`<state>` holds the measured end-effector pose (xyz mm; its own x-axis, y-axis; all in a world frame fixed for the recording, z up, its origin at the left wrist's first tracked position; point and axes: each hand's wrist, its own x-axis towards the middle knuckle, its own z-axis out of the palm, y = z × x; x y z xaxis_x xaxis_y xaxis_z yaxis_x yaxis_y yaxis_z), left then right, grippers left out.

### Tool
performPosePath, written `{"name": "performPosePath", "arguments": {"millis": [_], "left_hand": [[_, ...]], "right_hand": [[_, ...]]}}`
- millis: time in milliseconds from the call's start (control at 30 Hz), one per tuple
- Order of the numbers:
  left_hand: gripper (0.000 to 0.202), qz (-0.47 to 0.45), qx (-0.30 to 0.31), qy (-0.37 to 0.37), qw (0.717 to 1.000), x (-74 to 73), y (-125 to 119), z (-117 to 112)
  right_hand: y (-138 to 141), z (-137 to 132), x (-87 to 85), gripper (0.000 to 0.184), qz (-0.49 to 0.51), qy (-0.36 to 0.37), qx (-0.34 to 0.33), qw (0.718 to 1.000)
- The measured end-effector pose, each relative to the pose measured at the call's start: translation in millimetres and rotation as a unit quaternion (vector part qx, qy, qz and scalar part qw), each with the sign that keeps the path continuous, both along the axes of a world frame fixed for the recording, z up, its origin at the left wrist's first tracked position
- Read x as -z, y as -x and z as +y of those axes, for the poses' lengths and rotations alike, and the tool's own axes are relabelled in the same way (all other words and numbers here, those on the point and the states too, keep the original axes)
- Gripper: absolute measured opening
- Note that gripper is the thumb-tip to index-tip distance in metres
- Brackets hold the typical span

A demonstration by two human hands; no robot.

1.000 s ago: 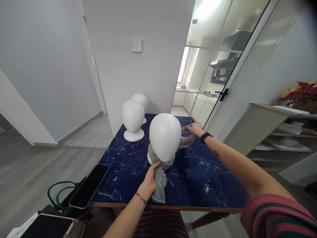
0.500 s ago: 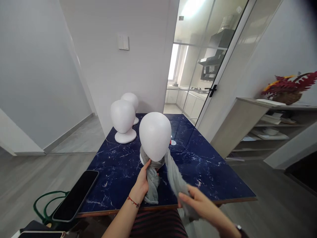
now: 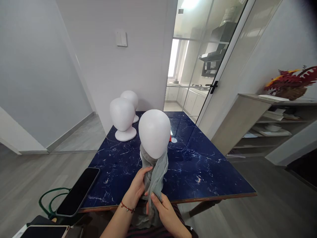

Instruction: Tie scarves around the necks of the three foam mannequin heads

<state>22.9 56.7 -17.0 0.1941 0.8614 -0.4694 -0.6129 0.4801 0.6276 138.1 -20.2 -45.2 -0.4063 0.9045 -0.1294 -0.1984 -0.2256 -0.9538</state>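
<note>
Left hand, on the near side of the front white head, holds the darker tail of the grey scarf. The scarf gathers beneath that head, hanging lengthwise toward the person, between the 2 hands. Right hand, farther from the head, grips the lighter tail.

Your left hand and right hand hold a gray scarf around the neck of a mannequin head, two more heads behind on a blue table

Red charm bracelet; dark wristband; striped clothing
</note>
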Motion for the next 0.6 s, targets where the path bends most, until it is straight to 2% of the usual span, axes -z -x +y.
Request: {"name": "performPosePath", "arguments": {"millis": [133, 233, 300, 367, 467, 600], "left_hand": [[0.014, 0.103, 0.018, -0.059, 0.993, -1.7, 10.1, -10.9], [0.018, 0.125, 0.03, -0.061, 0.99, -7.8, 21.2, -17.2], [0.022, 0.091, 0.034, -0.026, 0.995, -14.1, 28.6, -21.1], [0.026, 0.016, 0.047, 0.027, 0.998, -20.6, 34.2, -25.6], [0.029, -0.068, 0.05, 0.073, 0.994, -27.0, 38.0, -34.0], [0.025, -0.043, -0.017, 0.053, 0.998, -27.1, 39.3, -42.7]], "right_hand": [[-3.2, 6.3, -8.6, 0.05, 0.016, 0.008, -0.006, 1.0], [-4.0, 12.0, -13.3, 0.05, 0.015, 0.016, 0.003, 1.0], [-3.4, 15.3, -14.0, 0.049, 0.011, 0.024, 0.008, 1.0], [-1.3, 18.1, -13.7, 0.048, 0.007, 0.025, 0.015, 1.0], [3.4, 22.5, -13.6, 0.046, -0.005, -0.006, 0.036, 0.999], [7.1, 30.6, -12.1, 0.043, -0.064, -0.089, 0.094, 0.99]]}}
